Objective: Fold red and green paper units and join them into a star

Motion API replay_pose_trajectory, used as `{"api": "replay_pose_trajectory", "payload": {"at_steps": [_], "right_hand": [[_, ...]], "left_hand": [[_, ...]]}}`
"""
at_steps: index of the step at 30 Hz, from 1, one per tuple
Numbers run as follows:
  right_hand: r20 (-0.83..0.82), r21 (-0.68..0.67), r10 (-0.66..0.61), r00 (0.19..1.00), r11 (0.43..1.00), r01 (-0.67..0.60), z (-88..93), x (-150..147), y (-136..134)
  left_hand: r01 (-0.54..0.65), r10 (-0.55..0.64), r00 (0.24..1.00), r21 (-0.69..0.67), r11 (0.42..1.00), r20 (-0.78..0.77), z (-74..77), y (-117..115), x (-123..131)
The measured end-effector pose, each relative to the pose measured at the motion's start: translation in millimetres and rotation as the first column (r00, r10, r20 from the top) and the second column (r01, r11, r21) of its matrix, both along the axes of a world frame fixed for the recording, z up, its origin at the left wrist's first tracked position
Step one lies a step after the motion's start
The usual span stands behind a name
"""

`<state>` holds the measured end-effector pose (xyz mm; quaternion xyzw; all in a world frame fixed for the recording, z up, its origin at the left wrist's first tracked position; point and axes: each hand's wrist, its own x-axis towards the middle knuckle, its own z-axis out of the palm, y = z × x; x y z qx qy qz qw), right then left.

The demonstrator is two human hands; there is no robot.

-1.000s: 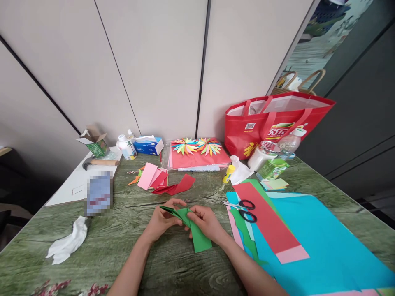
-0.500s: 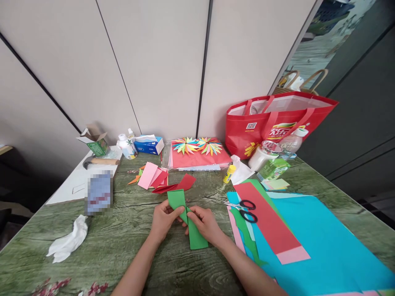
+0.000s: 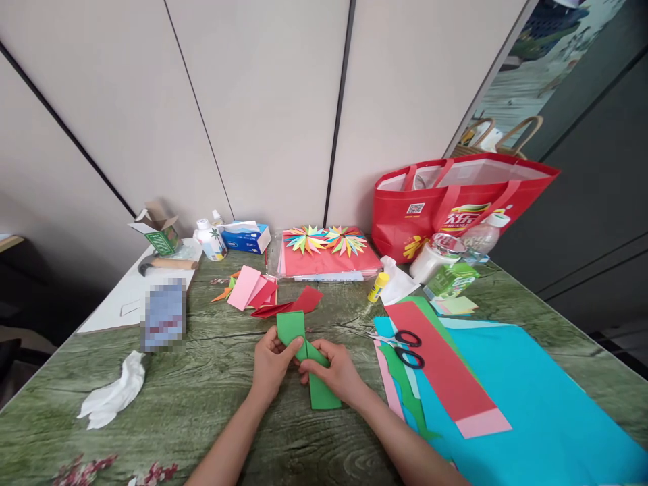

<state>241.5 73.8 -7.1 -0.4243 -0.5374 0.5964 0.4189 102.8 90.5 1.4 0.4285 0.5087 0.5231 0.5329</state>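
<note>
A folded strip of green paper [image 3: 324,393] is held between my two hands above the table. My left hand [image 3: 273,358] pinches its upper part, thumb on top. My right hand [image 3: 333,368] grips it near the middle, thumb lying across the paper and fingers partly hidden beneath. A crease runs between the two thumbs, and the lower end slants down to the right. Just beyond the hands lie folded red papers [image 3: 308,301]. Pink and red paper pieces [image 3: 246,287] are heaped to their left.
At right, black-handled scissors [image 3: 408,347] rest on coloured sheets, including a large blue sheet [image 3: 531,391]. A yellow glue stick [image 3: 378,287] stands near a red bag [image 3: 405,216]. Paper stars [image 3: 306,240] lie at the back. At left are a crumpled tissue [image 3: 115,391] and a hammer [image 3: 169,264].
My right thumb has slid down and left across the green paper's middle. My left hand keeps its pinch almost unchanged. The whole view has shifted slightly.
</note>
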Motion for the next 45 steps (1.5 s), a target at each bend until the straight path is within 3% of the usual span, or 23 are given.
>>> {"api": "replay_pose_trajectory", "payload": {"at_steps": [14, 20, 26, 28, 34, 41, 45], "right_hand": [[0.056, -0.039, 0.041, 0.998, 0.998, -0.039, -4.5, -1, 2], [0.18, 0.056, -0.016, 0.984, 0.998, 0.006, -6.3, -1, 3], [0.269, 0.114, -0.076, 0.96, 0.992, 0.046, -3.1, 0, 2], [0.266, 0.109, -0.061, 0.962, 0.994, 0.033, -2.3, 1, 2], [0.235, 0.097, -0.04, 0.971, 0.995, 0.018, 0.0, 0, 4], [0.172, 0.053, -0.028, 0.985, 0.998, 0.019, -3.2, 1, 5], [0.1, 0.015, 0.025, 0.995, 1.0, -0.026, -1.9, 1, 5]], "left_hand": [[-0.006, 0.003, 0.999, -0.067, 0.998, -0.034, -3.3, 1, 1], [-0.039, 0.036, 0.999, -0.082, 0.996, -0.036, -3.8, 1, 1], [0.134, -0.143, 0.989, -0.175, 0.975, -0.041, 4.7, 7, -11], [0.152, -0.167, 0.984, -0.192, 0.969, -0.063, 6.1, 8, -14], [0.068, -0.071, 0.997, -0.134, 0.989, -0.012, 5.3, 5, -11], [0.227, -0.225, 0.974, -0.152, 0.962, 0.028, 4.2, 7, -13], [0.179, -0.182, 0.983, -0.125, 0.976, -0.011, 3.8, 3, -8]]}}
